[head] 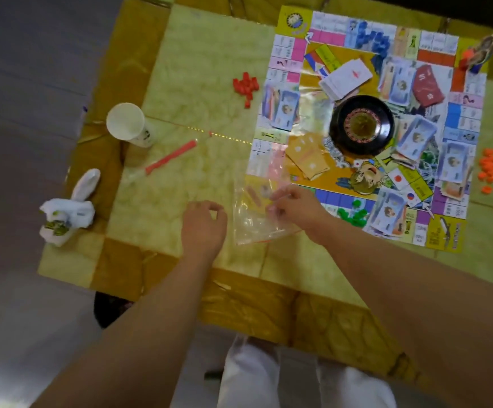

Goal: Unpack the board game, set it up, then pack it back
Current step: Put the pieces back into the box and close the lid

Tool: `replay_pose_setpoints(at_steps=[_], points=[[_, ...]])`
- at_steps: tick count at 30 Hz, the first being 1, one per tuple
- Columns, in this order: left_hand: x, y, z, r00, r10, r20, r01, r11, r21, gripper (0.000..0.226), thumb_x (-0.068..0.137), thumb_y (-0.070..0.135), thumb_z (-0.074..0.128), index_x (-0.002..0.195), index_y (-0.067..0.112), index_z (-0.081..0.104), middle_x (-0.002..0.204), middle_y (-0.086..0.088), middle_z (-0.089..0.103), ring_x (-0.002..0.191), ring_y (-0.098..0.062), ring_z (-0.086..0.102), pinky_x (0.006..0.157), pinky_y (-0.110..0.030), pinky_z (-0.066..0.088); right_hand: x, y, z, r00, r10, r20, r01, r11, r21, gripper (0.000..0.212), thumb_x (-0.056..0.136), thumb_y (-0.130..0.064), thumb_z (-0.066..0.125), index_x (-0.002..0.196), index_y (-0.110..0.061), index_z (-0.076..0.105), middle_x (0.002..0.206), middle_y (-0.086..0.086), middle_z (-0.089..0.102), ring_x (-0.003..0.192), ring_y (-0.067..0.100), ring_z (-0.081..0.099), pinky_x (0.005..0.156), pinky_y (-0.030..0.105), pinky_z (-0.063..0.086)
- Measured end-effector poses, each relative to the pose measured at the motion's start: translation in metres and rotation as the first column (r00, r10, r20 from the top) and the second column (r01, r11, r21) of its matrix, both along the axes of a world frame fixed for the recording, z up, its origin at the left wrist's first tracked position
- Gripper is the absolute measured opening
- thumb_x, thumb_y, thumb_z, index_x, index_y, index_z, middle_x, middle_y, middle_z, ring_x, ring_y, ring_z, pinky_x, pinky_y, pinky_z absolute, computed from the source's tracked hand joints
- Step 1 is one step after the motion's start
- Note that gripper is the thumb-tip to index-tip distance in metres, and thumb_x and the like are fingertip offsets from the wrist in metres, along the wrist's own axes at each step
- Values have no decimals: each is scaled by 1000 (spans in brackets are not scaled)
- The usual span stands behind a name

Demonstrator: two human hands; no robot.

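Note:
A colourful game board (295, 51) lies open on the right half of the table, with a black roulette wheel (361, 123) at its centre. Stacks of cards (344, 76) and paper money (416, 139) are spread over it. Red pieces (246, 85) sit left of the board, orange pieces (491, 169) to its right, green pieces (352, 214) on its near edge, blue pieces (377, 42) at its far side. My right hand (295, 209) pinches a clear plastic bag (257, 222) at the board's near left corner. My left hand (202, 226) hovers beside the bag with curled fingers, holding nothing.
A white paper cup (127, 123) stands at the table's left. A red stick (170, 157) lies near it. A knotted white bag (68, 207) sits at the left edge. The yellow-green table (180, 83) ends close to my white-trousered knees.

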State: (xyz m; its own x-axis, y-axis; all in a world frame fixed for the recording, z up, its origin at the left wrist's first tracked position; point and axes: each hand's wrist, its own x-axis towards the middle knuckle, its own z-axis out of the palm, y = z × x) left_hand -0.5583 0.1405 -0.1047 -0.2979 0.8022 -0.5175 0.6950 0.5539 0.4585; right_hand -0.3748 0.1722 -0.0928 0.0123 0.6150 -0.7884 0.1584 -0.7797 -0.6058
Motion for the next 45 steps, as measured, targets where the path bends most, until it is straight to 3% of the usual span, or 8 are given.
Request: replay_pose_setpoints(at_steps=[9, 14, 18, 28, 33, 38, 42, 45], points=[[-75, 74, -30, 935, -262, -238, 245, 964, -99, 43, 92, 24, 49, 133, 12, 51, 160, -9, 10, 144, -33, 9, 112, -48, 24, -59, 44, -27, 992, -124, 34, 123, 991, 44, 27, 85, 9, 39, 72, -7, 57, 51, -1, 61, 39, 8, 51, 41, 21, 37], [-87, 75, -42, 976, -180, -121, 190, 979, 74, 40, 89, 15, 53, 126, 3, 59, 141, -9, 41, 127, -28, 38, 103, -34, 35, -81, 61, -36, 964, -259, -49, 258, 966, -26, 20, 88, 5, 43, 83, -10, 57, 51, -2, 63, 50, 13, 55, 40, 17, 40], [-98, 66, -45, 986, -52, 161, 36, 994, 103, 27, 88, 10, 54, 110, 2, 68, 121, -5, 58, 112, -20, 56, 83, -14, 36, -99, 71, -38, 912, -379, -160, 356, 922, -152, 18, 89, -5, 49, 78, -13, 60, 53, -2, 63, 41, 9, 50, 38, 18, 34], [-107, 56, 0, 674, 258, 693, -255, 961, -109, 34, 78, 20, 63, 105, 2, 72, 107, -18, 71, 95, -24, 65, 88, -38, 52, -150, 81, -31, 852, -211, -479, 150, 975, -162, 24, 93, -1, 42, 86, -12, 62, 78, -2, 68, 65, 8, 60, 68, 26, 45], [-116, 61, -1, 829, 317, 462, -405, 908, 104, 16, 89, 14, 51, 98, 21, 62, 91, 0, 66, 79, -22, 61, 77, -43, 54, -156, 92, -26, 924, -216, -315, 195, 976, -99, 28, 89, 9, 48, 77, -16, 49, 65, 1, 63, 56, 12, 57, 51, 22, 49], [-135, 84, -1, 985, 123, 122, -160, 915, 370, 64, 89, 20, 45, 146, 42, 26, 104, 1, 54, 73, -11, 51, 59, -22, 43, -156, 105, -28, 988, -151, 43, 152, 987, -41, 32, 84, 4, 50, 101, -22, 44, 78, 4, 60, 65, 16, 58, 49, 20, 44], [-137, 101, -8, 997, 77, -31, -68, 972, 227, 40, 94, 20, 50, 134, 20, 53, 116, -7, 59, 102, -20, 57, 71, -20, 34, -155, 110, -27, 922, 39, 385, -82, 992, 96, 37, 86, -5, 54, 110, -22, 31, 79, 4, 56, 69, 21, 57, 57, 29, 44], [-132, 95, -5, 988, 127, -90, -101, 961, 256, 27, 95, 21, 53, 119, 16, 62, 116, -5, 63, 106, -20, 58, 76, -20, 32, -157, 115, -24, 820, 210, 532, -332, 932, 143, 8, 90, -17, 58, 96, -18, 55, 76, -1, 58, 69, 21, 56, 58, 29, 40]])
